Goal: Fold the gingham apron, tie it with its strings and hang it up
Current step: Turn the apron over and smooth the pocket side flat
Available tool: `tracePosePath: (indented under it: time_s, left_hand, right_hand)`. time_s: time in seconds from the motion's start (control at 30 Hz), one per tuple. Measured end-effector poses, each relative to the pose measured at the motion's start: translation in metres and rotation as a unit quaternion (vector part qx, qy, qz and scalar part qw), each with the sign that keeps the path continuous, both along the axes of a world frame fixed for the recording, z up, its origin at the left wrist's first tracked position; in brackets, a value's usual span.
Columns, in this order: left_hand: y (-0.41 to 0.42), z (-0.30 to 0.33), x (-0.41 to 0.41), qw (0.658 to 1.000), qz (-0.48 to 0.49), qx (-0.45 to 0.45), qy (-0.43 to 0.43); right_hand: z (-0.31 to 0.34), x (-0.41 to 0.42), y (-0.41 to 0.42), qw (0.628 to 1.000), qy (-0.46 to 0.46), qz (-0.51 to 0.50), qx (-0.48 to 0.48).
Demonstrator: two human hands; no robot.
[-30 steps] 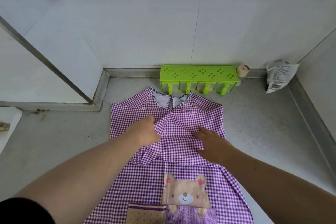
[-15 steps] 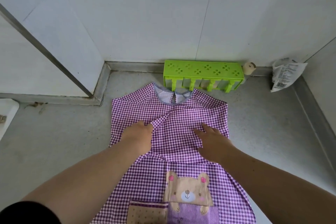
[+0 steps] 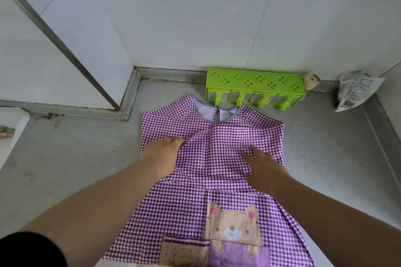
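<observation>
Two hands of mine are on the apron (image 3: 208,180). It lies flat on the grey counter (image 3: 65,169), near the back edge, with its neck hole toward the wall. Both side parts are folded in over the middle.

My left hand (image 3: 161,156) lies on the left side of the apron. Its fingertips touch a fold of cloth there. I cannot tell if they pinch the fold or just press on it, because the picture is blurry at that spot.

My right hand (image 3: 264,166) lies flat on the right side. Its fingers are straight and spread out. It presses the cloth down and grabs nothing.

Lower down on the apron there is a bear (image 3: 233,226) picture. The bear peeks out of a purple pocket (image 3: 236,256). A tan pocket (image 3: 184,252) sits just beside it on the left.

A green rack (image 3: 253,84) stands at the back edge, against the wall. The top of the apron just touches it. A small tan roll (image 3: 311,81) sits just beside the rack on the right. A white bag (image 3: 355,91) leans in the back right corner.
</observation>
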State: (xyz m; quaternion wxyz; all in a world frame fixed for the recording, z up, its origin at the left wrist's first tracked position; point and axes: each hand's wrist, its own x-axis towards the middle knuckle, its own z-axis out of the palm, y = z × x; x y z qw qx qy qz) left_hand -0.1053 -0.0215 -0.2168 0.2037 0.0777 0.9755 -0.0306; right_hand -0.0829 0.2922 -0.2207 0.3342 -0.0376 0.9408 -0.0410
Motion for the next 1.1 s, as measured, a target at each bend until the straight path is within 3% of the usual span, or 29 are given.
tracePosePath:
  time_s: [0.1,0.2,0.33,0.5,0.57,0.63,0.7,0.8,0.93,1.1]
  left_hand:
    - [-0.010,-0.001,-0.012,0.994,0.106,-0.013,0.002]
    - [-0.029,0.001,-0.034,0.979,0.191,0.051,-0.050]
    - [-0.056,0.007,-0.061,0.965,0.220,0.138,0.022]
    - [-0.052,-0.003,-0.045,0.975,0.188,0.086,0.087]
    - [-0.040,-0.008,-0.029,0.976,0.079,0.133,0.152]
    - [-0.029,-0.013,-0.015,0.980,-0.101,0.140,0.094]
    - [-0.022,-0.018,-0.005,0.979,-0.184,0.076,-0.031]
    - [-0.032,-0.026,-0.003,0.985,-0.134,0.020,-0.103]
    - [-0.049,-0.036,-0.011,0.990,-0.091,0.004,-0.110]
    - [-0.060,-0.038,-0.022,0.987,-0.105,-0.007,-0.120]
  right_hand:
    - [0.001,0.001,-0.003,1.000,0.002,0.003,0.004]
    - [0.003,0.002,-0.005,1.000,0.008,0.002,0.016]
    - [0.001,-0.004,-0.004,0.999,0.028,-0.011,0.015]
    - [-0.011,-0.006,-0.002,0.999,0.031,-0.002,0.033]
    - [-0.014,-0.009,-0.002,0.999,0.031,-0.004,0.031]
    - [-0.015,-0.014,0.000,0.999,0.028,-0.002,0.028]
    - [-0.016,-0.019,0.005,0.999,0.029,0.011,0.025]
    - [-0.016,-0.030,0.014,0.999,0.031,0.023,0.014]
    - [-0.013,-0.025,-0.003,0.996,0.065,0.030,0.049]
    - [-0.022,0.009,-0.019,0.996,0.069,0.050,0.022]
